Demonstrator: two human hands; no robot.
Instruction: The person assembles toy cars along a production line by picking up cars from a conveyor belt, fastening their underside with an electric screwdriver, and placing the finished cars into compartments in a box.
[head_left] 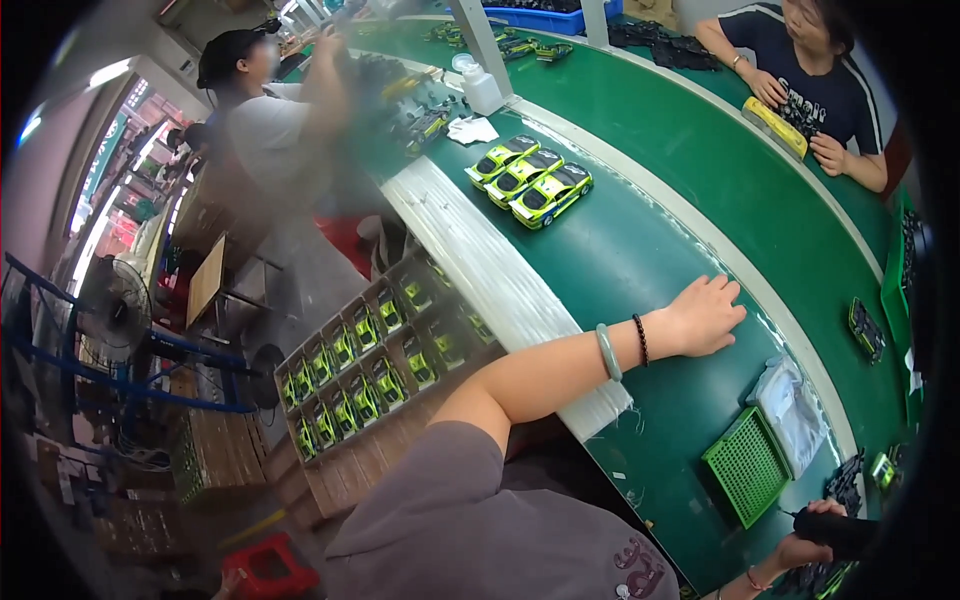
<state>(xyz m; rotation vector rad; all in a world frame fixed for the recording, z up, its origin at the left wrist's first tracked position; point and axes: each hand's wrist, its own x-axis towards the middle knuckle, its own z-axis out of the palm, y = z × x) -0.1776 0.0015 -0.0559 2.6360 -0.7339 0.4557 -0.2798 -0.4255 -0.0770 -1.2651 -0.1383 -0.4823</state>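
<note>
My left hand [703,316] lies palm down on the green worktable near its pale rail, fingers a little apart and nothing seen in it. A green bangle and a dark bead bracelet circle that wrist. At the lower right, my right hand [797,553] grips a black electric screwdriver [838,533], its thin tip pointing left. Beyond my left hand, three yellow-green toy cars [530,181] stand side by side. Between my two hands lie a green perforated basket [748,466] and a clear plastic bag [789,405]. Dark parts [848,483] sit beside my right hand, partly cut off by the rim.
A divided carton [362,478] with rows of toy cars stands left of my arm, next to a white-wrapped table edge [492,262]. A white bottle [478,86] stands farther off. One co-worker [805,85] sits across the conveyor [690,130]; another [262,120] is left.
</note>
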